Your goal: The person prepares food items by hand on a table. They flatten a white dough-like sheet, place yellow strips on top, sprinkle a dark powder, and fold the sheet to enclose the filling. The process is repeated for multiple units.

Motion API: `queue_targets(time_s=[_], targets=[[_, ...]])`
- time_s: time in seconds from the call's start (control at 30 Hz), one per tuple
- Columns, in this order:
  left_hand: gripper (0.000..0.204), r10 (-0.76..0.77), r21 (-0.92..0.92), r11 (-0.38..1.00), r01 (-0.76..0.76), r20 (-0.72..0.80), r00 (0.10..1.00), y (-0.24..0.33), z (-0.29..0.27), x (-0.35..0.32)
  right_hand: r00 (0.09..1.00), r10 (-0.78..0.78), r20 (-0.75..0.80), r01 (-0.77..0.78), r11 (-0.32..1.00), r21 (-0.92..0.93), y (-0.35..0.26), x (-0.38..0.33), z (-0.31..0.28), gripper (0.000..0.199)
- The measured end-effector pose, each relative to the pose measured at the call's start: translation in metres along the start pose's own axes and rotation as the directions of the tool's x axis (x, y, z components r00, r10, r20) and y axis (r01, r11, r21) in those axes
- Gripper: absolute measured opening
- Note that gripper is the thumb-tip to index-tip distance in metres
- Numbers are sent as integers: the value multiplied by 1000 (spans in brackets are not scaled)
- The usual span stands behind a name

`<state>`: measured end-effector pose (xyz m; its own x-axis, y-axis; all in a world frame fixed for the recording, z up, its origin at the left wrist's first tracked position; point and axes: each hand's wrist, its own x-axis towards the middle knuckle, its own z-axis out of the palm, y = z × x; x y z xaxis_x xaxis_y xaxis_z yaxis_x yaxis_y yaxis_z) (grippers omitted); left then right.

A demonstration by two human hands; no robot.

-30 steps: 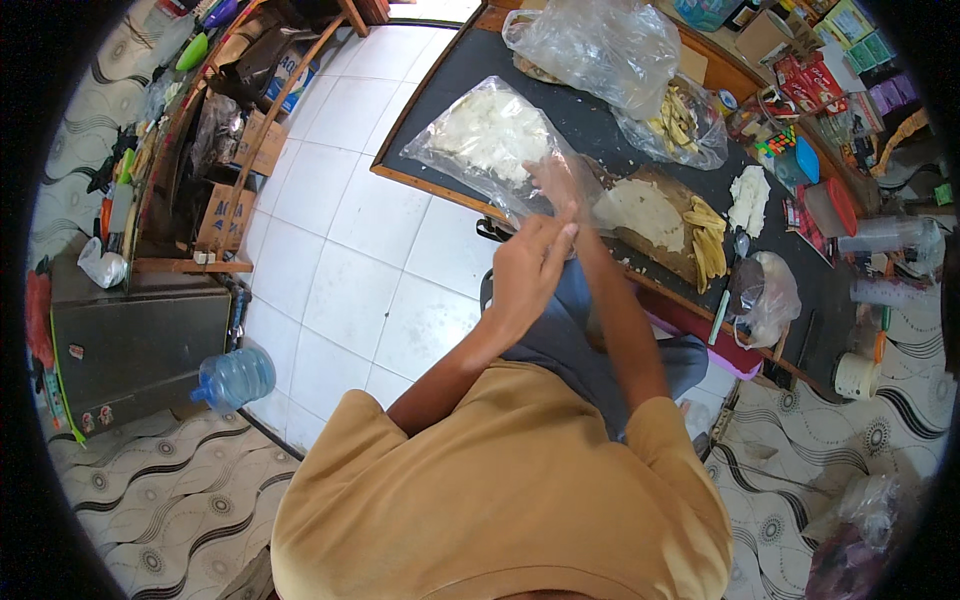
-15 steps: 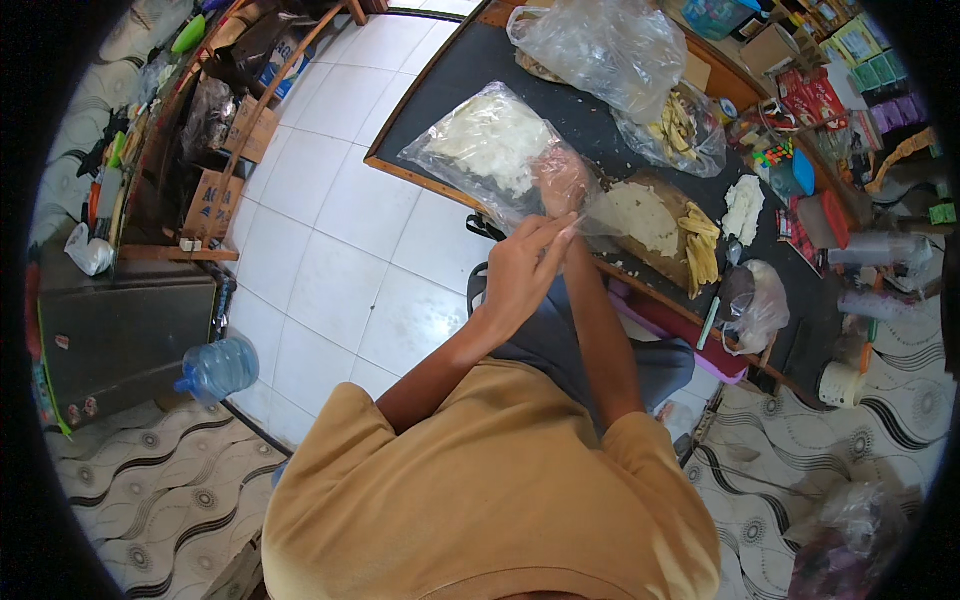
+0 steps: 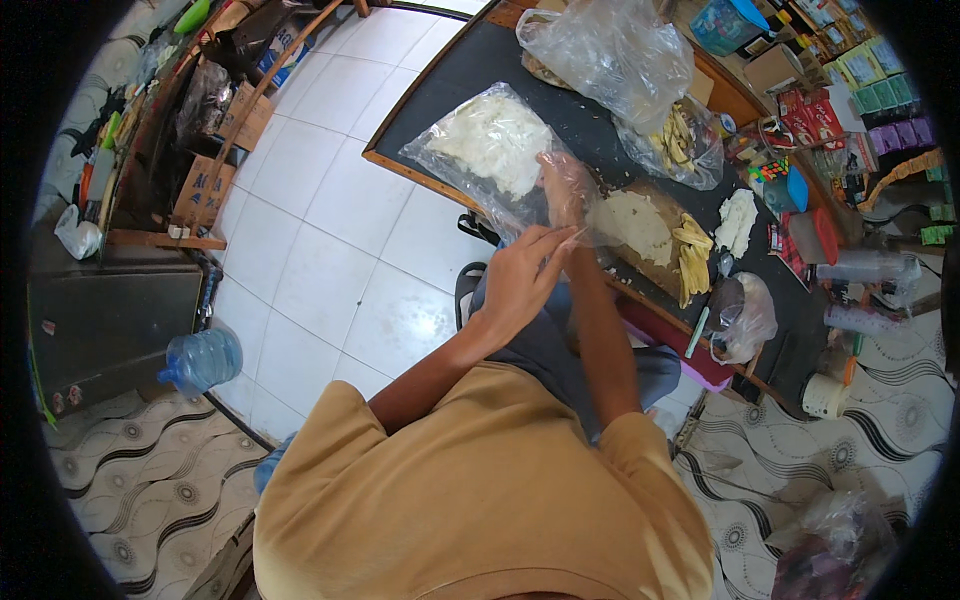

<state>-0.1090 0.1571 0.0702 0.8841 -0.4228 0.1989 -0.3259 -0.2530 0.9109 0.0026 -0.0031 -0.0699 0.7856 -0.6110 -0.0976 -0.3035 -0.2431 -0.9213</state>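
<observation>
A clear plastic bag (image 3: 462,172) lies flat on the dark tabletop, with a spread of white, crumbly-looking stuff (image 3: 497,140) inside. My left hand (image 3: 528,262) pinches the bag's mouth, close against my right wrist. Inside the bag is my right hand (image 3: 565,188), its fingers curled beside the edge of the white stuff. Through the plastic I cannot make out what those fingers hold. Just right of the bag, a flat pale layer (image 3: 637,226) lies on a brown sheet, with yellowish folded strips (image 3: 693,262) along its right side.
Across the table stand a large plastic bag (image 3: 610,55) and another with yellowish strips (image 3: 678,135). Further right are a white lump (image 3: 737,222), a tied bag (image 3: 750,318) and a green-handled tool (image 3: 697,332). The table's wooden edge (image 3: 425,183) borders the tiled floor. A water jug (image 3: 203,360) lies at left.
My right hand has shifted slightly within the bag, its fingers showing higher beside the white stuff. My left hand keeps its grip on the bag's mouth. The whole view has shifted a little.
</observation>
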Motion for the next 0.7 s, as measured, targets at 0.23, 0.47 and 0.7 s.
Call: queue_targets(time_s=[0.23,0.47,0.7], targets=[[24,7,-1,1000,-7,-8,1000,-1,-5,2,945,187,267,-326,565,758,5,-4,20,32],[24,-25,-42,999,26,20,999,5,-6,3,942,214,259,-323,791,520,49,25,38,36],[26,-9,-28,1000,9,11,1000,1,-7,1,996,-89,27,90,995,-43,-39,-20,-1,37]])
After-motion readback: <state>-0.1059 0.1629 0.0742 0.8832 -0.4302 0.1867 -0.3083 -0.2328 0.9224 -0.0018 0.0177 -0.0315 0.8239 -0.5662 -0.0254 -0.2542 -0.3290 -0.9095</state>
